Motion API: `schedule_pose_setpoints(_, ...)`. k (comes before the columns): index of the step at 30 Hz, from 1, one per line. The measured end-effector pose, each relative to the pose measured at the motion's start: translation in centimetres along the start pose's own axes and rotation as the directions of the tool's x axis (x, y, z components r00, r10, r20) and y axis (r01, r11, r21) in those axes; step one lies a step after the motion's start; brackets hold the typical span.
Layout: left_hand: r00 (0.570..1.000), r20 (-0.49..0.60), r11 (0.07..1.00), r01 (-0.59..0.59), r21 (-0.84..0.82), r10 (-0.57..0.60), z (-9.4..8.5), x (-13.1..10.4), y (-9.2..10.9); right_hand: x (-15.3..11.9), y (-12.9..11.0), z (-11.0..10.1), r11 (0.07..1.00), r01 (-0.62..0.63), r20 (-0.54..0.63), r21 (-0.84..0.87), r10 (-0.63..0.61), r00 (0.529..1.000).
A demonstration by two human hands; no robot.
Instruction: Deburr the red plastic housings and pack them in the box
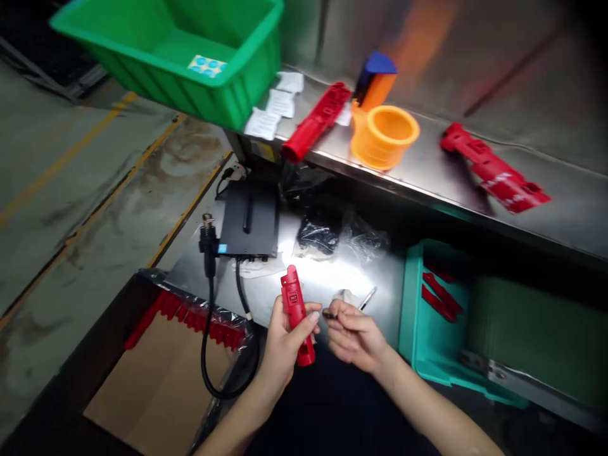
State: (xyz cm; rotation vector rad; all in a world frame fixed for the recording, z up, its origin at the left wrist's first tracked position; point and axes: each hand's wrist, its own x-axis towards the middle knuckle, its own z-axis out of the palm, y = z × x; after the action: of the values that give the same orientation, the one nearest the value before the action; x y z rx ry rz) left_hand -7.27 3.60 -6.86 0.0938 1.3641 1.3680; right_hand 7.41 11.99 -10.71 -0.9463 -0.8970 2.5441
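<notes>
My left hand (289,339) is wrapped round a long red plastic housing (294,300), which stands nearly upright with its rounded end pointing away from me. A small rectangular slot shows in its upper face. Close beside it on the right, my right hand (354,332) pinches a small dark part (328,314) between thumb and fingertips; what kind of part it is I cannot make out. The small part is apart from the housing. Just beyond the right hand, a pen-like stick (368,297) lies on the metal bench (387,278).
A black box (249,218) with a thick cable stands at the bench's back left. On the shelf are a green bin (228,95), red housings (318,121) and an orange cup (380,152). A teal bin (411,304) is at right; a carton (156,373) with red parts is at left.
</notes>
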Motion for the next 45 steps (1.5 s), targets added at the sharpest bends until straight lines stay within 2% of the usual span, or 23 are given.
schedule_pose_setpoints(2, 0.996, 0.087, 1.0, 0.031, 0.002, -0.031, 2.1, -0.2, -0.1, -2.1, -0.7, 0.4, 0.995, 0.017, 0.015, 0.095, -0.018, 1.0)
schedule_pose_setpoints(5, 0.985, 0.152, 0.997, 0.081, 0.002, -0.08, 5.1, -1.0, -0.3, -4.5, -1.5, -0.3, 0.98, 0.108, -0.032, 0.168, -0.104, 0.994)
schedule_pose_setpoints(8, 0.966, 0.224, 0.99, 0.139, -0.02, -0.131, 7.8, -2.2, -0.5, -7.2, -2.2, -1.6, 0.957, 0.248, -0.095, 0.148, -0.236, 0.967)
schedule_pose_setpoints(10, 0.953, 0.263, 0.984, 0.172, -0.047, -0.154, 9.6, -3.1, -0.7, -9.3, -2.7, -2.6, 0.929, 0.359, -0.146, 0.094, -0.344, 0.928)
schedule_pose_setpoints(12, 0.948, 0.275, 0.982, 0.182, -0.059, -0.159, 11.2, -4.1, -1.2, -11.3, -3.4, -3.6, 0.851, 0.507, -0.155, -0.134, -0.523, 0.838)
schedule_pose_setpoints(13, 0.948, 0.275, 0.982, 0.181, -0.055, -0.159, 11.9, -4.5, -1.4, -12.2, -3.7, -4.2, 0.761, 0.573, -0.118, -0.305, -0.627, 0.77)
schedule_pose_setpoints(15, 0.948, 0.276, 0.985, 0.172, -0.033, -0.156, 13.2, -5.4, -2.0, -13.7, -4.5, -5.4, 0.474, 0.632, 0.043, -0.612, -0.779, 0.626)
schedule_pose_setpoints(16, 0.949, 0.275, 0.986, 0.165, -0.021, -0.153, 13.8, -5.8, -2.2, -14.3, -4.9, -5.9, 0.337, 0.634, 0.125, -0.696, -0.813, 0.569)
schedule_pose_setpoints(18, 0.954, 0.262, 0.988, 0.153, -0.012, -0.144, 14.9, -6.7, -2.7, -15.5, -5.5, -6.8, 0.195, 0.636, 0.209, -0.746, -0.839, 0.502)
schedule_pose_setpoints(20, 0.965, 0.229, 0.99, 0.136, -0.02, -0.128, 16.0, -7.5, -3.2, -16.7, -5.9, -7.3, 0.159, 0.64, 0.218, -0.751, -0.856, 0.469)
schedule_pose_setpoints(22, 0.976, 0.192, 0.994, 0.108, -0.023, -0.102, 16.9, -8.1, -3.6, -17.9, -6.2, -7.5, 0.163, 0.635, 0.214, -0.755, -0.854, 0.473)
schedule_pose_setpoints(24, 0.984, 0.17, 0.998, 0.064, -0.004, -0.062, 17.7, -8.6, -4.1, -19.1, -6.4, -7.5, 0.131, 0.616, 0.262, -0.777, -0.822, 0.505)
schedule_pose_setpoints(27, 0.983, 0.181, 0.999, -0.014, 0.049, 0.005, 18.6, -9.0, -4.7, -20.2, -6.6, -7.7, 0.044, 0.587, 0.353, -0.809, -0.762, 0.544)
schedule_pose_setpoints(29, 0.979, 0.199, 0.995, -0.053, 0.083, 0.035, 19.1, -9.3, -5.1, -20.5, -6.7, -8.1, 0.038, 0.593, 0.37, -0.804, -0.748, 0.55)
schedule_pose_setpoints(34, 0.973, 0.224, 0.986, -0.091, 0.141, 0.058, 20.0, -9.8, -5.8, -20.9, -6.8, -9.2, 0.079, 0.625, 0.386, -0.777, -0.723, 0.572)
schedule_pose_setpoints(38, 0.973, 0.221, 0.972, -0.113, 0.205, 0.067, 20.4, -10.0, -6.2, -21.2, -6.9, -9.5, 0.195, 0.639, 0.327, -0.744, -0.727, 0.604)
schedule_pose_setpoints(41, 0.975, 0.212, 0.967, -0.112, 0.229, 0.063, 20.7, -10.1, -6.3, -21.5, -7.0, -9.6, 0.238, 0.66, 0.317, -0.712, -0.731, 0.605)
schedule_pose_setpoints(45, 0.977, 0.205, 0.957, -0.116, 0.265, 0.062, 21.0, -10.4, -6.4, -21.7, -6.8, -9.8, 0.247, 0.664, 0.307, -0.706, -0.738, 0.601)
